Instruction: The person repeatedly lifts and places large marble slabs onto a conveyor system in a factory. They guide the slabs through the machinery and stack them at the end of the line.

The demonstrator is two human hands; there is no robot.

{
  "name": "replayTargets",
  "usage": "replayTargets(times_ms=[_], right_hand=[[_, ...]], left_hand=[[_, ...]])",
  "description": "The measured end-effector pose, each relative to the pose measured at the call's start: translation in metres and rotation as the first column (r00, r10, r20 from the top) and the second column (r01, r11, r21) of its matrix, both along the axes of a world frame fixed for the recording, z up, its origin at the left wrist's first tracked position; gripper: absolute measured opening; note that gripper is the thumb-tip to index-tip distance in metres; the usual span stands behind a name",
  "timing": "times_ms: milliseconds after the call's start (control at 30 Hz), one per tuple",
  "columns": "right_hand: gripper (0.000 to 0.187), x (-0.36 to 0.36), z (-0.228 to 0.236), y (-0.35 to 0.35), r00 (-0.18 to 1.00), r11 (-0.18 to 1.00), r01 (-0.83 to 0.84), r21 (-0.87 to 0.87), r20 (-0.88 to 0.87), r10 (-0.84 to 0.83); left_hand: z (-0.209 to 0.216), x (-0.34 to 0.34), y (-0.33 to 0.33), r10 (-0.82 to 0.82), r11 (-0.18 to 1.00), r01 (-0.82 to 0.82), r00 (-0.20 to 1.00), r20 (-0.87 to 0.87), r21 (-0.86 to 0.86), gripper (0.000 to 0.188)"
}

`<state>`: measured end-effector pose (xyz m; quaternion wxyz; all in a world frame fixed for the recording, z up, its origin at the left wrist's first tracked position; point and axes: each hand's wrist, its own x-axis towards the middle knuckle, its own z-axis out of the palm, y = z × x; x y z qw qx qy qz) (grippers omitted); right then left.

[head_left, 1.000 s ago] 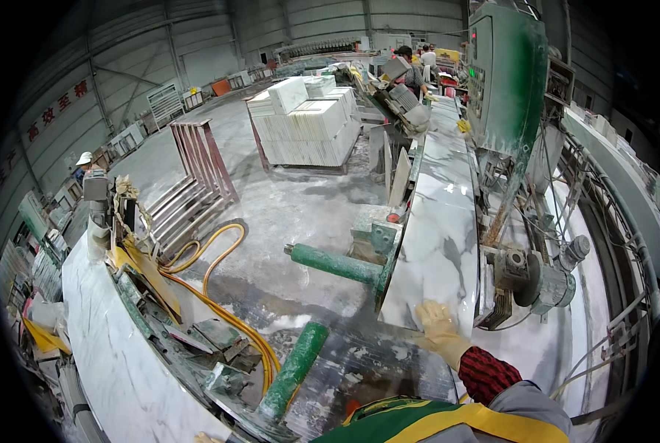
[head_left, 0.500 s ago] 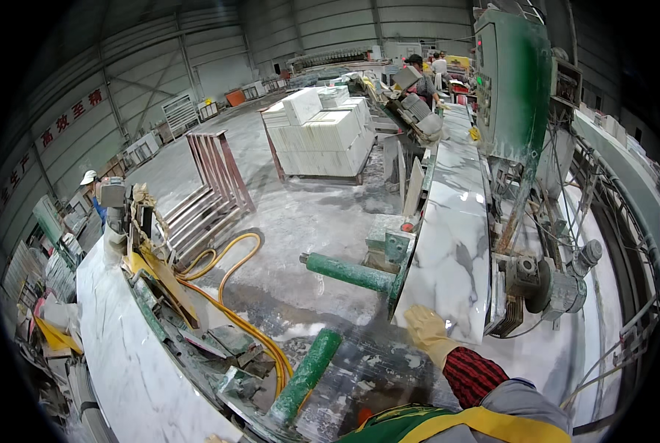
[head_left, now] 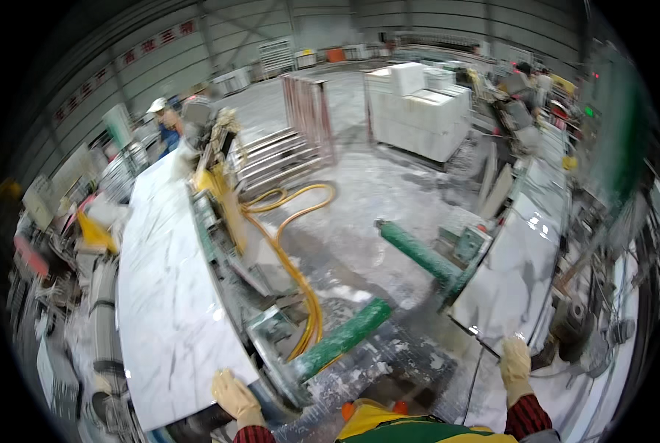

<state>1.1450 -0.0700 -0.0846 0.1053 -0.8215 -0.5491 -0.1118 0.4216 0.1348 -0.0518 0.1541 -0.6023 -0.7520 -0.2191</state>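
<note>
Two long white marble slabs with grey veins lie on machine lines at either side of me. My left hand (head_left: 235,399), in a cream rubber glove, is at the near right corner of the left slab (head_left: 171,295). Its fingers are stretched out, touching or just beside the edge. My right hand (head_left: 516,363), gloved the same way, is at the near end of the right slab (head_left: 511,273), fingers extended upward along the corner. Neither hand is wrapped round anything that I can see. Turning of the view blurs the picture.
Green rollers (head_left: 344,340) jut between the lines. A yellow hose (head_left: 311,295) loops over the wet floor. Beyond stand a rusty metal rack (head_left: 308,111) and a stack of white slabs (head_left: 418,118). A green control cabinet (head_left: 621,133) is at right; a person in a white cap (head_left: 169,125) is far left.
My view has swung left, so everything sits further right. My left hand has come into view by the left slab. My right hand has moved from the slab's left corner to its right corner.
</note>
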Motion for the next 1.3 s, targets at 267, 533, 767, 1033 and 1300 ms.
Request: replayTargets(times_ms=[267, 533, 767, 1033, 1300], right_hand=[[0.046, 0.003, -0.049, -0.081, 0.949, 0.922, 0.302, 0.24, 0.012, -0.314], [0.042, -0.207, -0.043, -0.023, 0.979, 0.991, 0.019, 0.13, -0.204, 0.008], [0.031, -0.427, 0.051, 0.064, 0.694, 0.742, -0.657, 0.134, -0.276, 0.665], [0.035, -0.592, 0.096, 0.137, 0.373, 0.412, -0.882, 0.23, -0.195, 0.907], [0.043, -0.656, 0.067, 0.213, 0.379, 0.394, -0.849, 0.352, -0.115, 0.918]], left_hand=[[0.001, -0.01, -0.015, 0.02, 0.999, -0.02, 1.0, -0.007, 0.049, 0.039], [0.012, -0.031, -0.028, -0.246, 0.966, 0.241, 0.968, 0.044, 0.089, 0.037], [0.044, -0.144, -0.088, -0.54, 0.839, 0.543, 0.838, 0.08, -0.015, 0.033], [0.022, -0.301, -0.167, -0.076, 0.983, 0.083, 0.996, 0.049, -0.165, 0.042], [0.009, -0.317, -0.166, -0.105, 0.992, 0.104, 0.994, -0.008, -0.077, 0.039]])
